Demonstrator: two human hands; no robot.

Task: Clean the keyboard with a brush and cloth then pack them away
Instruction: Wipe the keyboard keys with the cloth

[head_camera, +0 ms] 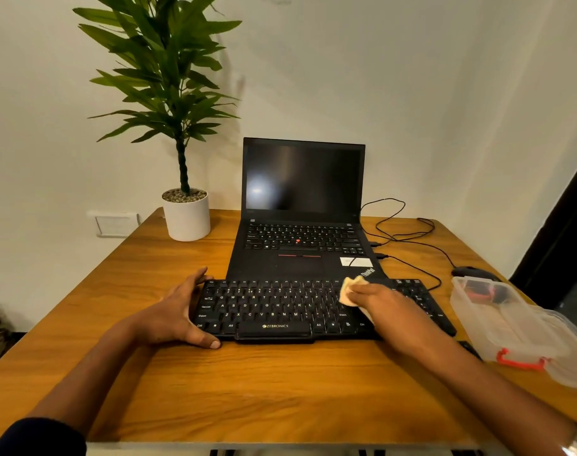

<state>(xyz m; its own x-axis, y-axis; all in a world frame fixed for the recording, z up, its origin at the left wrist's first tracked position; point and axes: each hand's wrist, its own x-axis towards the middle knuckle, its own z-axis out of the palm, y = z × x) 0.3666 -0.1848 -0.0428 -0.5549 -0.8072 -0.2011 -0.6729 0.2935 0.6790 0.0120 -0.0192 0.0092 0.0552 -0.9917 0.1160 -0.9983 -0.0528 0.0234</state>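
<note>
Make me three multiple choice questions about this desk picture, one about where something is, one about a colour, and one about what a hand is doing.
1. Where does the potted plant stand?
A. far left corner of the table
B. on the laptop
C. beside the plastic box

2. What colour is the plant's pot?
A. red
B. white
C. black

3. What is the right hand doing?
A. resting flat on the table
B. typing on the laptop
C. holding a cloth on the keyboard

Answers:
1 A, the pot sits left of the laptop near the wall.
2 B, the pot is plain white.
3 C, the fingers grip the cloth on the keyboard.
</note>
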